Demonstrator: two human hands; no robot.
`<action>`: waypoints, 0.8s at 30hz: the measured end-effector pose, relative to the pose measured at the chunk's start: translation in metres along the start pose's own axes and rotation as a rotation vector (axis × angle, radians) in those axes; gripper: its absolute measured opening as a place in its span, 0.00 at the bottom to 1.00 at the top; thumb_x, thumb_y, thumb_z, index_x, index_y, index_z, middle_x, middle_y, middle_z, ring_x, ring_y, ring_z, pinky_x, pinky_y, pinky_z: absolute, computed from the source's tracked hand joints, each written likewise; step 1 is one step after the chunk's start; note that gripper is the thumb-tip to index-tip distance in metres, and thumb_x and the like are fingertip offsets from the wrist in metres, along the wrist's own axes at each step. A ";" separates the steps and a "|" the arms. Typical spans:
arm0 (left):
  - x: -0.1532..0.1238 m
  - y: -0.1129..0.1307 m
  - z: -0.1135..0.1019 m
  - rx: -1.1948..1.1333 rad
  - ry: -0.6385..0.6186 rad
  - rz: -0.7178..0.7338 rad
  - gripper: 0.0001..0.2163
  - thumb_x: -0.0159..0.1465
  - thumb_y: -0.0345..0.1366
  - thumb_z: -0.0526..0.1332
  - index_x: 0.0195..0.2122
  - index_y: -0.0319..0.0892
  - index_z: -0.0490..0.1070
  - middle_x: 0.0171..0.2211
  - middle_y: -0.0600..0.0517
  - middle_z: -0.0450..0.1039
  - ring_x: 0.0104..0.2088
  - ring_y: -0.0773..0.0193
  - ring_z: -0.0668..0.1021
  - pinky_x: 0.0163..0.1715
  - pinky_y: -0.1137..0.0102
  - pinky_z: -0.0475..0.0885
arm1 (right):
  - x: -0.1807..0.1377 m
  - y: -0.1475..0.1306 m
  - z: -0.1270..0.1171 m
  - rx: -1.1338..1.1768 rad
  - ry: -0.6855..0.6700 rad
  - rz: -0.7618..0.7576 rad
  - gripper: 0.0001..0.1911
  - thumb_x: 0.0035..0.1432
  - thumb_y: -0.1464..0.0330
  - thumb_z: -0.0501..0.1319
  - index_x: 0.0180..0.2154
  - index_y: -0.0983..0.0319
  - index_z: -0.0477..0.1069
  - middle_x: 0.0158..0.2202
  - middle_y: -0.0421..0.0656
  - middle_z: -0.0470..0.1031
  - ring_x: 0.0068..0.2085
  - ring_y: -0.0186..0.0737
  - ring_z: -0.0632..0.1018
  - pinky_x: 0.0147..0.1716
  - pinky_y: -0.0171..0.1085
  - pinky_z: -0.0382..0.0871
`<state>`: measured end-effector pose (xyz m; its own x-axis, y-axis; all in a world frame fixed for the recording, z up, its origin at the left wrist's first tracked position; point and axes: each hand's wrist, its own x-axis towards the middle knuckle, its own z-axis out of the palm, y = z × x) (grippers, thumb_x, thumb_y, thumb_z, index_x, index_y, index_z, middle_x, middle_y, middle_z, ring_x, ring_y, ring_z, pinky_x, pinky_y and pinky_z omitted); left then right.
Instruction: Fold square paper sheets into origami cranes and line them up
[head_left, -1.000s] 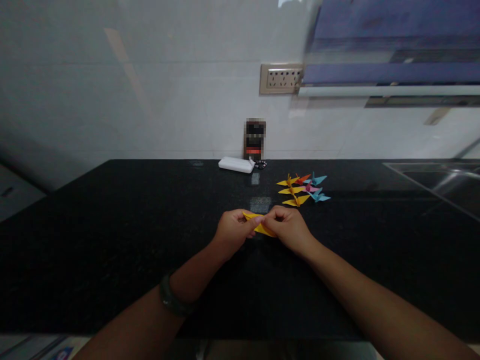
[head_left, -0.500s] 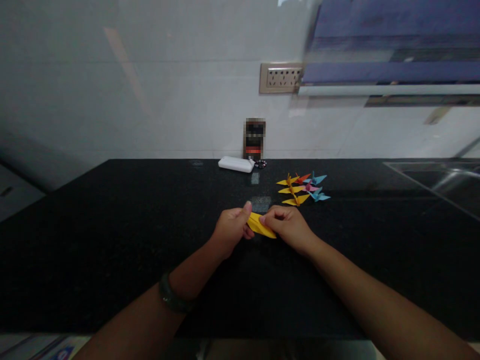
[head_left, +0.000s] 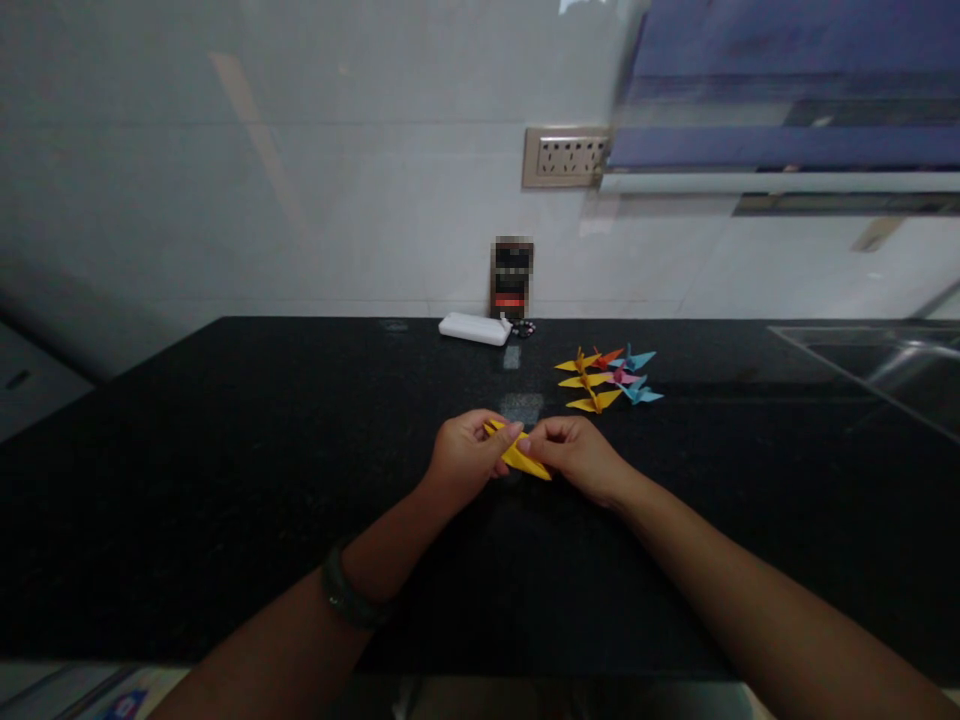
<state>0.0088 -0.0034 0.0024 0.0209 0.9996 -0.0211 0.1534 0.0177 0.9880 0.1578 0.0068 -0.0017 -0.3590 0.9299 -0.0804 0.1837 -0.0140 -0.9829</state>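
Between my two hands is a piece of folded yellow origami paper (head_left: 531, 464), long and pointed, held just above the black countertop. My left hand (head_left: 471, 452) is closed on its left part, with the thumb lying across the top face. The fingers of my right hand (head_left: 571, 452) pinch its upper right edge, thumb close to the other thumb. Part of the paper is hidden under my fingers. Beyond my right hand stand several small folded paper cranes (head_left: 594, 401) in yellow, orange, pink and blue, grouped in rows.
A white power bank-like block (head_left: 475, 329) with a beaded strap (head_left: 524, 328) lies by the wall. Behind it leans a small pixelated upright object (head_left: 511, 275). A sink (head_left: 885, 360) is set into the black countertop (head_left: 225, 480) at the right. A socket panel (head_left: 568, 157) is on the wall.
My left thumb has moved right and down across the yellow paper, and a pointed tip now shows on its left side. My right hand keeps its pinch, nearly still.
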 end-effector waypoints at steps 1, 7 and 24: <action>0.000 0.000 0.000 -0.001 -0.015 0.001 0.09 0.51 0.39 0.61 0.27 0.38 0.68 0.10 0.58 0.65 0.11 0.71 0.68 0.11 0.78 0.62 | 0.000 0.000 0.000 -0.017 0.004 -0.006 0.17 0.44 0.57 0.62 0.19 0.65 0.65 0.14 0.34 0.60 0.17 0.25 0.58 0.16 0.28 0.48; 0.000 -0.002 0.000 0.054 0.001 0.022 0.09 0.51 0.39 0.61 0.23 0.38 0.67 0.08 0.59 0.63 0.10 0.72 0.67 0.10 0.79 0.59 | 0.001 -0.001 -0.001 -0.055 -0.006 0.013 0.17 0.45 0.57 0.61 0.20 0.65 0.64 0.15 0.34 0.60 0.17 0.25 0.58 0.15 0.28 0.49; 0.007 -0.006 0.002 -0.246 0.195 0.007 0.06 0.53 0.34 0.61 0.28 0.38 0.64 0.15 0.56 0.70 0.16 0.68 0.75 0.14 0.77 0.69 | 0.001 -0.001 -0.001 0.146 -0.033 -0.053 0.17 0.41 0.64 0.66 0.34 0.63 0.68 0.24 0.36 0.66 0.21 0.27 0.66 0.16 0.26 0.60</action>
<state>0.0100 0.0031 -0.0035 -0.1722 0.9850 -0.0077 -0.0905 -0.0081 0.9959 0.1579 0.0082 -0.0009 -0.3947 0.9183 -0.0312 0.0297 -0.0212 -0.9993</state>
